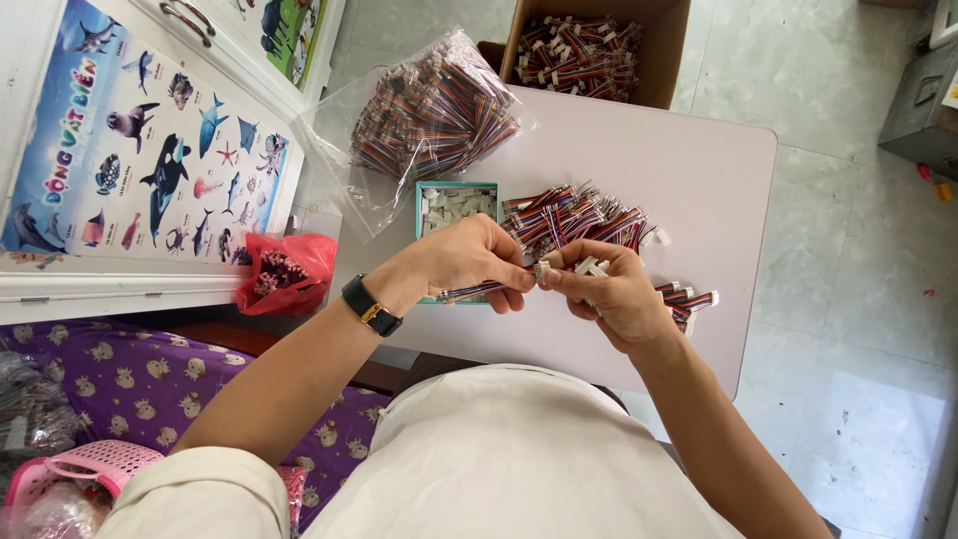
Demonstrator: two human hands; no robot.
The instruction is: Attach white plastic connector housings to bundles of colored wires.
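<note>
Ribbon cable [477, 290] is pinched by the left hand [469, 258]; white connectors [589, 267], gripped in the right hand [609, 289], could be dropped if loosened.

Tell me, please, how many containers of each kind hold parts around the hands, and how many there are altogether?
Clear plastic bag of multicoloured wire bundles: 1
Cardboard box of wire bundles: 1
Small teal tray of white connectors: 1
Red plastic bag: 1
Total: 4
</note>
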